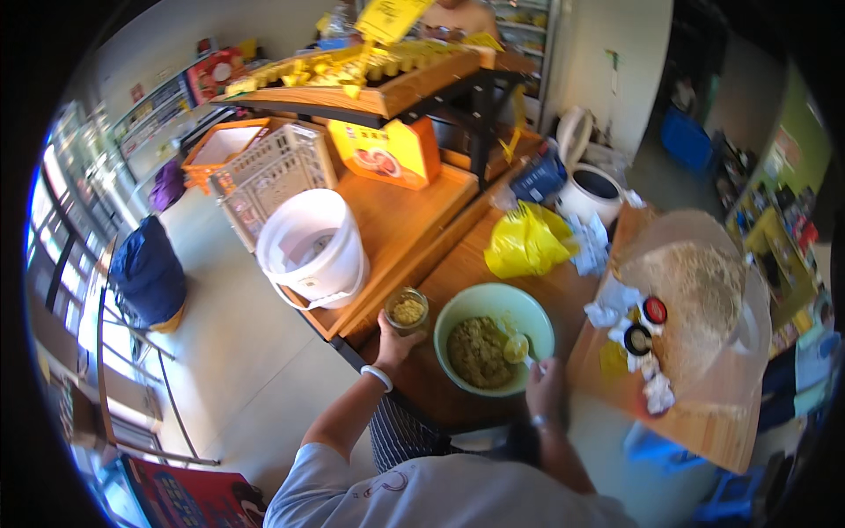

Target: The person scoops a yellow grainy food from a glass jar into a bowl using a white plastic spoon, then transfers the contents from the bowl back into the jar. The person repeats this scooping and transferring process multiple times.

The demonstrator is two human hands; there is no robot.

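A glass jar with yellowish chopped food inside is held by my left hand at the table's left edge. My right hand, slightly blurred, grips the handle of a spoon. The spoon's bowl rests inside a pale green bowl, over a mashed, brownish-green food mixture. That bowl stands on the brown wooden table, just right of the jar.
A white plastic bucket stands at the left on a wooden shelf. Behind the bowl lies a yellow plastic bag. On the right, a wooden table bears jar lids, crumpled tissues and a large plastic-covered heap. A person is at the far back.
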